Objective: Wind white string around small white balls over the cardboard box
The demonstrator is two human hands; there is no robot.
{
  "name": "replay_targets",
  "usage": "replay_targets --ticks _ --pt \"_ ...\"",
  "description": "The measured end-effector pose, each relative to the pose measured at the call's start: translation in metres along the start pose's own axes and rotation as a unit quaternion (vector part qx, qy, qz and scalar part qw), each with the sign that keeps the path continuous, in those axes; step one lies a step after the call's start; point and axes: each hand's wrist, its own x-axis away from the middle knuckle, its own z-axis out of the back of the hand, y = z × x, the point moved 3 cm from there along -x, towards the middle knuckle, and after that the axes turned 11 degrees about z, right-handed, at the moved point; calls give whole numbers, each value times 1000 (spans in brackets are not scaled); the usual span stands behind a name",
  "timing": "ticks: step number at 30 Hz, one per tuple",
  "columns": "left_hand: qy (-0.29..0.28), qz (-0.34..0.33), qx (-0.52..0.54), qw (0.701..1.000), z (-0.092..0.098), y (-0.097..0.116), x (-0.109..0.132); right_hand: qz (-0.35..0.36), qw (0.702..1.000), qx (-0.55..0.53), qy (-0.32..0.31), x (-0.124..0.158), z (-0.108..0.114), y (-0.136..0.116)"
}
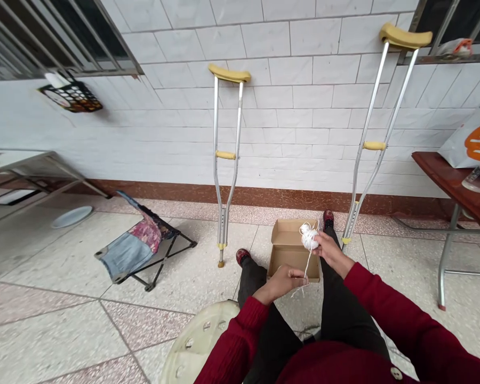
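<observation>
left hand pinched a strand of white twine; right hand clamped the twine ball above an open cardboard box, lower centre of frame; hands apart, linked by the strand; slack could snag, or a loose grip drop the ball to roll across the speckled tile floor; aluminium crutches stood against the white-tiled wall.

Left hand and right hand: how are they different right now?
The right hand grips the ball of white string, while the left hand pinches only the thin strand of string hanging from it. The right hand is farther forward, beside the cardboard box; the left hand is nearer the person, at the box's near edge. Both are bare and come out of red sleeves.
</observation>
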Motion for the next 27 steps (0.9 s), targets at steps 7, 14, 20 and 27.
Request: replay_targets --ticks 7,14,20,27 --pt "59 3 226 972 43 -28 14 132 986 -87 -44 -18 -4 -89" --pt "171 74 151 971 85 -66 15 202 969 -130 61 -35 24 -140" --pt "278 91 -123 948 95 -53 -5 253 965 -24 64 -24 25 -147" --pt "253 -155 90 951 48 90 -28 300 946 121 20 -20 -8 -139"
